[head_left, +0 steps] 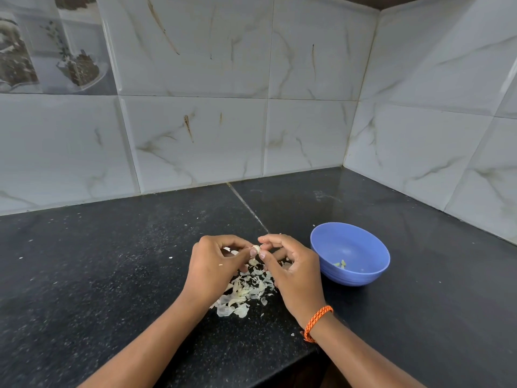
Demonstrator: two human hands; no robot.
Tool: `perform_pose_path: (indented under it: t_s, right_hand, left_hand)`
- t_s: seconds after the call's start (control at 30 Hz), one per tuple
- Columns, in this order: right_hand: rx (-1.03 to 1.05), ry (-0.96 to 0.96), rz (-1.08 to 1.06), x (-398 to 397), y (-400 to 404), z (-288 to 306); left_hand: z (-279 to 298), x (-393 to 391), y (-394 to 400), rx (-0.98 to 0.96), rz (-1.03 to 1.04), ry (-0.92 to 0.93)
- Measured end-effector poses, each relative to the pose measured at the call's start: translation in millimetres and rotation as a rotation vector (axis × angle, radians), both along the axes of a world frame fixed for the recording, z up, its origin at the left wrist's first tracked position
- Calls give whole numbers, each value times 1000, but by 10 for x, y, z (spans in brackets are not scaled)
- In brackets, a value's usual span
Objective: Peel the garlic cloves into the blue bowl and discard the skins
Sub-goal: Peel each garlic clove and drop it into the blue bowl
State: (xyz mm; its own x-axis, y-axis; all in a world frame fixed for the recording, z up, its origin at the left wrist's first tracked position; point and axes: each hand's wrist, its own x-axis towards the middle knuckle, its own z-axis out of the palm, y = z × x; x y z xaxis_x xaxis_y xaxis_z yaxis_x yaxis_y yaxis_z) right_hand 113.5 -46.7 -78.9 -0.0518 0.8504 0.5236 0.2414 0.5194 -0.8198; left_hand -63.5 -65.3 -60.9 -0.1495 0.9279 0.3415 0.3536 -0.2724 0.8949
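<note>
Black speckled counter with a bowl and garlic skins

The counter [112,275] meets tiled walls in a corner, a seam crossing its top. A blue bowl [350,254] stands right of the seam, with a heap of pale garlic skins [243,295] to its left and small flecks scattered around.

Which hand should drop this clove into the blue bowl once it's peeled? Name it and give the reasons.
Right. The right hand is next to the blue bowl and already pinches the garlic clove together with the left hand, which is farther from the bowl, across the pile of skins.
</note>
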Motion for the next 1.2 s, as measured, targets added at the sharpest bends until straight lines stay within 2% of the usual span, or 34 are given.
perform_pose_path:
  t_s: [0.17, 0.33, 0.57, 0.77, 1.0, 1.2]
  right_hand:
    - [35, -21, 50, 3, 0, -1]
    - [-34, 46, 103, 9, -26, 22]
    - [8, 36, 62, 4, -12, 27]
    - [10, 25, 59, 17, -2, 12]
    - [-44, 31, 42, 12, 0, -8]
    - [-46, 32, 32, 27, 9, -8]
  left_hand:
    - [7, 2, -9, -10, -51, -39]
    - [42, 28, -38, -38, -76, -83]
    - [34, 10, -26, -38, -69, -102]
    - [-7, -16, -25, 50, 39, 195]
    - [-19, -20, -21, 68, 117, 342]
    - [-2, -23, -17, 89, 143, 381]
